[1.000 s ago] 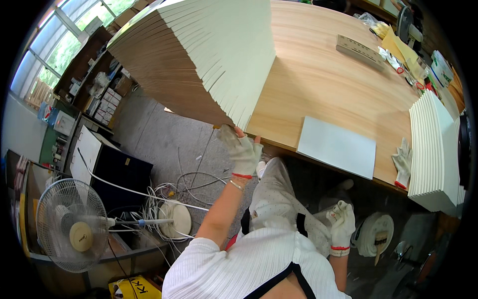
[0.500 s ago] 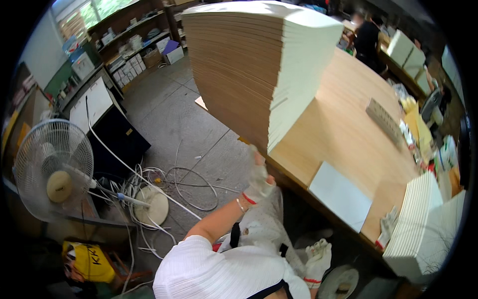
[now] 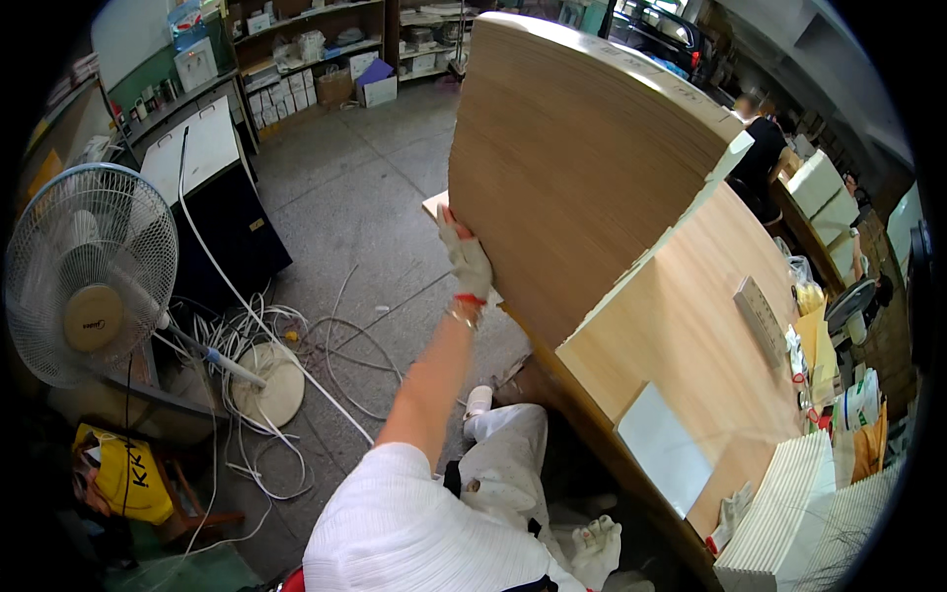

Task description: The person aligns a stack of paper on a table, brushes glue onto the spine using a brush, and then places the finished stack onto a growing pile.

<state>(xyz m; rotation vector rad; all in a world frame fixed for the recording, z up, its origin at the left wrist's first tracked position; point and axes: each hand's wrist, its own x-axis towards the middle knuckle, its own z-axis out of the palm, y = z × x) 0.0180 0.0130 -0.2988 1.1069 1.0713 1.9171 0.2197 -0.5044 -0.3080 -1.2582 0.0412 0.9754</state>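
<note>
Tall stack (image 3: 582,168): left hand (image 3: 468,262), fingers extended, apparently steadies its left edge; right hand (image 3: 596,555) half-curled; shifting probably needs both.

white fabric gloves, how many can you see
3: one on the left hand, at the tall brown stack; one on the right hand, lower down; one loose white glove on the pale wooden table, beside the ridged white stack. Others may be hidden.

Pale glare whitens the top of the tall stack (image 3: 582,183); dark shadow pools beneath the surface (image 3: 681,296). Straight lines bow outward, corners fading to black.
</note>
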